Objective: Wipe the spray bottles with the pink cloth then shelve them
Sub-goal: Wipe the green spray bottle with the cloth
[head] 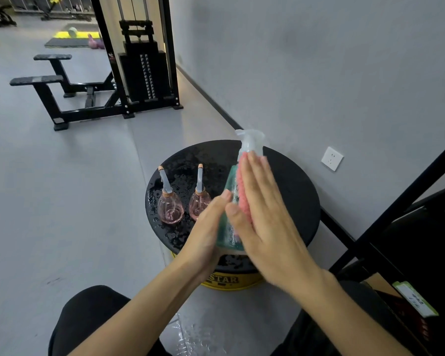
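A translucent teal plastic spray bottle point(229, 181) with a clear trigger head is held tilted over the near edge of a round black bench point(288, 191), its nozzle pointing away from the person. The left hand point(206, 232) grips the bottle's lower part, with the thumb laid up the near side and the fingers out of sight behind it. The right hand point(265, 222) lies flat with its fingers straight and together, pressing a knobbly pink cloth point(242, 191) against the bottle's right side. The cloth shows as a strip between the palm and the plastic. There are droplets on the lower part of the bottle.

Two clear pink teardrop-shaped bottles stand upright and side by side on the left part of the bench: the left pink bottle point(170, 206) and the right pink bottle point(198, 204). Each has an orange collar and a long pale nozzle with an orange tip. The right one is just beside the left hand. The bench top is spotted with water.

Under the top is a yellow drum-shaped base point(231, 283) with a black band. The letters "STAR" read on it in yellow, and anything before them is hidden by the left forearm.

A black metal shelf rack point(396, 227) stands at the right. Below it is a green-and-white label point(414, 299) whose print is too small to read. A white wall socket point(332, 158) is set in the grey wall, and a black weight-stack machine point(141, 73) stands farther back.
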{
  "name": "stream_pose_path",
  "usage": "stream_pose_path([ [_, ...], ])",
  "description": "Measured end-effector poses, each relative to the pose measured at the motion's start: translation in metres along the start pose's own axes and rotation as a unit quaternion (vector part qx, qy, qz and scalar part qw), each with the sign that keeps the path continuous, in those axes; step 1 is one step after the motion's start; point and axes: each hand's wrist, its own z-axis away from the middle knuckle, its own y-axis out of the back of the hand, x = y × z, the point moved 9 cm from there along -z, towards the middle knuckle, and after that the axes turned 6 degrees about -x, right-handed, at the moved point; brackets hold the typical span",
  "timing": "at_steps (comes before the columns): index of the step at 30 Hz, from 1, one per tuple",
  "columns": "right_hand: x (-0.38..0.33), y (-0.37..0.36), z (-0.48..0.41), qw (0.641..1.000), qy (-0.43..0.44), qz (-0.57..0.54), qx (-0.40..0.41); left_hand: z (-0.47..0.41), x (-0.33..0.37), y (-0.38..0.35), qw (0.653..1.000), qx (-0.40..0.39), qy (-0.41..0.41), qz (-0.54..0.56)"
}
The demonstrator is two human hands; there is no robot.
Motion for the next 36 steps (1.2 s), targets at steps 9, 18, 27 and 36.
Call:
stream_pose_path([
  [9,-0.016,-0.018,0.025,0.997,0.026,0.066,-0.006,-0.003,0.004,0.005,0.998,0.012,-0.008,0.060],
  [18,0.003,0.006,-0.013,1.000,-0.008,-0.022,0.012,0.002,0.000,-0.006,0.999,-0.001,0.010,0.043],
  [27,-0.010,-0.020,0.027,0.999,0.028,0.026,-0.029,-0.003,0.000,0.011,0.998,0.025,-0.003,0.059],
  [36,-0.006,0.001,-0.009,0.997,0.006,0.075,-0.008,0.001,-0.001,-0.004,0.998,-0.004,0.013,0.060],
])
